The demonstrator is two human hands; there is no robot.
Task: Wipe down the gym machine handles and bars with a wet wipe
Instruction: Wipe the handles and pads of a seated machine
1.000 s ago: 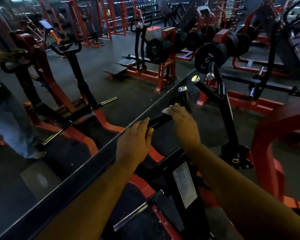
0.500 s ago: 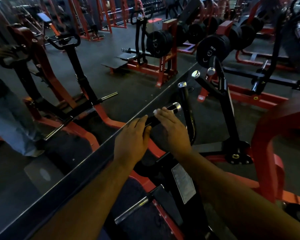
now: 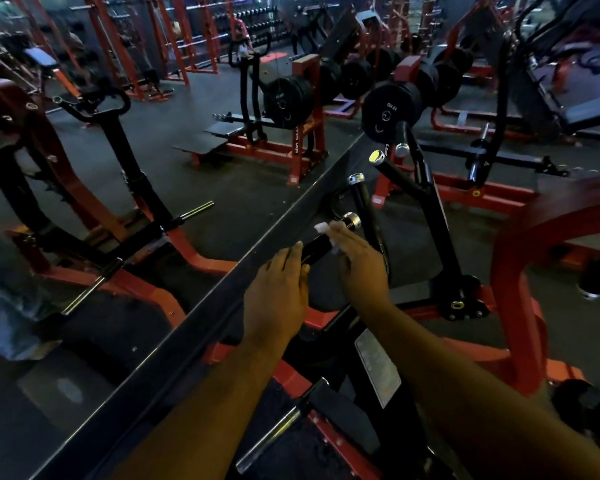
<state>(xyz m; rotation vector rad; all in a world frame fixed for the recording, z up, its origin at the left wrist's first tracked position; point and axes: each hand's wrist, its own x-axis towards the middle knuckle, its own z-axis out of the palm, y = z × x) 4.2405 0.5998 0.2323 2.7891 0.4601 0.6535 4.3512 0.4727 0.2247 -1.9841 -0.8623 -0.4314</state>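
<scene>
A short black handle (image 3: pixel 317 247) with a chrome end cap (image 3: pixel 351 220) juts from the red-and-black machine in front of me. My left hand (image 3: pixel 278 289) grips the handle's near end, fingers curled over it. My right hand (image 3: pixel 359 261) lies over the far part of the handle and presses a white wet wipe (image 3: pixel 323 230) against it; the wipe shows at my fingertips and under my palm. Behind stand two more black handles, a curved one (image 3: pixel 362 202) and an angled one (image 3: pixel 394 173), both with chrome caps.
A large mirror (image 3: pixel 118 202) with a dark frame edge (image 3: pixel 194 327) runs diagonally on my left, reflecting the machine and a person's legs. Weight plates (image 3: pixel 390 109) hang behind. A red curved frame (image 3: pixel 513 271) rises at right. A placard (image 3: pixel 378 367) sits on the machine below my arms.
My right hand slid with the wipe from the upright curved handle back onto the short handle, then a little toward its chrome cap. My left hand kept its grip.
</scene>
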